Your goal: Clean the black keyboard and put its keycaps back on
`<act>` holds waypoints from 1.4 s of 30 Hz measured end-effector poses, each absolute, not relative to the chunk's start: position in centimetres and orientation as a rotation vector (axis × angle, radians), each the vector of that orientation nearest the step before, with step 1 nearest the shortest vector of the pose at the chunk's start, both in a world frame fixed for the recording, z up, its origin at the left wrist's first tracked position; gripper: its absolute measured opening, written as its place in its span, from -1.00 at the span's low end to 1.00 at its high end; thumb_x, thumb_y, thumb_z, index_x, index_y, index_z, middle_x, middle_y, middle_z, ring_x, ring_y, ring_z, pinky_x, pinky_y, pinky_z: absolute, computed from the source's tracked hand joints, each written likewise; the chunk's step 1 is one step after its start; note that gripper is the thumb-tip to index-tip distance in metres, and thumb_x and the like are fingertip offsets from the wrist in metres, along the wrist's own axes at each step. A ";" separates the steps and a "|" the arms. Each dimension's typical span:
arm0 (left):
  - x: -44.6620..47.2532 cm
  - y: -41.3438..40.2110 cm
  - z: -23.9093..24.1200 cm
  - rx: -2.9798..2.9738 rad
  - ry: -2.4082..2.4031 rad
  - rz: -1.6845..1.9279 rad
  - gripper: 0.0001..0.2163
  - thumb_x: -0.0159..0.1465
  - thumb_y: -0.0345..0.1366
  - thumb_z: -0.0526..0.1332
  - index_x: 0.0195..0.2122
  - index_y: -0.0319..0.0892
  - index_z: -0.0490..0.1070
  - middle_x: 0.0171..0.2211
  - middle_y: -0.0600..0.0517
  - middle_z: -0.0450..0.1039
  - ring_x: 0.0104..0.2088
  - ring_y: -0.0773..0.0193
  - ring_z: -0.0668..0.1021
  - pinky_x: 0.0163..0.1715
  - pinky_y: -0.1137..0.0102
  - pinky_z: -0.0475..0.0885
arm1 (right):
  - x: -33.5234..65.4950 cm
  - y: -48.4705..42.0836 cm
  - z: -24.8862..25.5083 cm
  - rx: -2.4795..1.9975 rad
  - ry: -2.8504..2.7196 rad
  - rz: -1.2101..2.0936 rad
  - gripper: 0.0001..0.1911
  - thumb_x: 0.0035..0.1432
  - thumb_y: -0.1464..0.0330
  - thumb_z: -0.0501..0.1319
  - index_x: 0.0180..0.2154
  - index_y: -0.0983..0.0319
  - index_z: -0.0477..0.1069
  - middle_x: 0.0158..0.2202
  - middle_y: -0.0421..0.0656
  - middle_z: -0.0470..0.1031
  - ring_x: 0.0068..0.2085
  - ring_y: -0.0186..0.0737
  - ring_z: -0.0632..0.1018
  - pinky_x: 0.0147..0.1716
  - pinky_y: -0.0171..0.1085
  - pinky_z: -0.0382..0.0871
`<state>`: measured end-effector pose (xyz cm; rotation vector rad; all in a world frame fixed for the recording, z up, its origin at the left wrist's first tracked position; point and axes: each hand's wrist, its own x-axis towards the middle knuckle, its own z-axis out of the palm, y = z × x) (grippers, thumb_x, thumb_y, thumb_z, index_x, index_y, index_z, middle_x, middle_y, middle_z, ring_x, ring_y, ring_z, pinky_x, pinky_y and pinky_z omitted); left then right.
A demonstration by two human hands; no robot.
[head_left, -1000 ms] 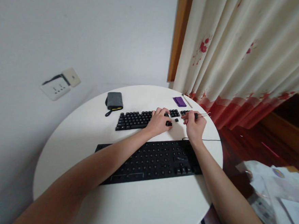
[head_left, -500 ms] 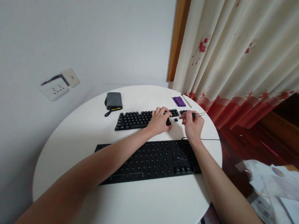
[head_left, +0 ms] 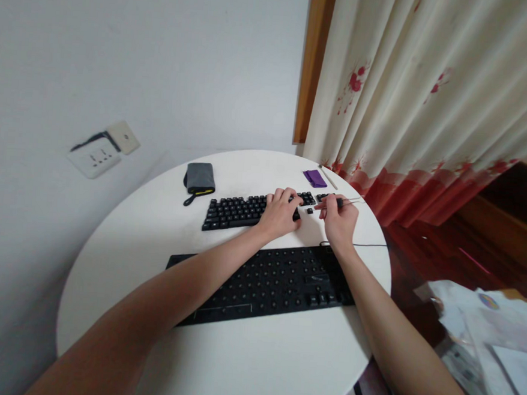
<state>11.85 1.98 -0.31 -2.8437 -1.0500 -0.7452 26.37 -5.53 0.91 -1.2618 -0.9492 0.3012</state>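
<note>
My left hand (head_left: 280,212) rests, fingers apart and curved, over the right part of a block of loose black keycaps (head_left: 233,212) set out in rows. Dark keycaps show between its thumb and index finger. To the right, my right hand (head_left: 340,221) is closed around a keycap puller (head_left: 340,202) with a dark middle and thin wires sticking out to the right. A single keycap (head_left: 309,211) lies between my hands. More keycaps (head_left: 307,198) sit just behind it. Under my forearms lies a black keyboard (head_left: 280,277), its key area mostly stripped to the switches.
A grey pouch (head_left: 200,177) with a loop stands at the back left of the round white table (head_left: 120,235). Toward the back right lie a folded purple cloth (head_left: 315,178) and a thin stick-like tool (head_left: 328,177). A cable (head_left: 371,246) runs off the right edge.
Both hands keep nearly the same place and hold. The keycap puller in my right hand has tilted very slightly; the whole view has shifted a little.
</note>
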 end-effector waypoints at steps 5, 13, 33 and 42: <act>11.8 2.0 -0.4 -2.834 -1.030 -0.768 -0.59 0.12 -0.24 0.34 0.01 -0.08 0.41 0.11 -0.11 0.30 0.08 -0.08 0.28 -0.04 0.07 0.21 | 26.3 -5.6 1.0 -1.264 -0.952 0.300 -0.64 0.27 0.11 0.14 -0.39 0.25 0.44 -0.55 -0.15 0.55 -0.60 -0.32 0.43 -0.58 -0.33 0.30; 11.9 2.0 -0.3 -2.852 -1.016 -0.783 -0.63 0.14 -0.24 0.34 -0.01 -0.09 0.42 0.09 -0.12 0.30 0.08 -0.10 0.28 -0.03 0.04 0.21 | 26.3 -5.6 1.0 -1.285 -0.947 0.298 -0.63 0.27 0.10 0.13 -0.40 0.25 0.43 -0.54 -0.15 0.55 -0.60 -0.33 0.42 -0.57 -0.34 0.30; 11.8 1.7 0.1 -2.906 -0.807 -0.796 -0.80 0.33 -0.33 0.13 -0.05 -0.12 0.44 0.03 -0.08 0.37 0.06 0.01 0.30 -0.03 0.12 0.23 | 23.6 -20.6 1.9 -1.707 -1.303 0.595 -0.67 0.26 0.12 0.15 -0.39 0.19 0.49 -0.61 -0.20 0.43 -0.61 -0.25 0.36 -0.64 -0.30 0.12; 11.7 1.6 0.1 -2.902 -0.815 -0.794 -0.81 0.33 -0.34 0.12 -0.07 -0.12 0.45 0.02 -0.07 0.38 0.05 0.02 0.31 -0.04 0.13 0.22 | 21.8 -22.1 -0.3 -1.797 -1.296 0.437 -0.63 0.32 0.12 0.08 -0.42 0.17 0.44 -0.55 -0.11 0.50 -0.52 -0.11 0.49 -0.49 -0.22 0.27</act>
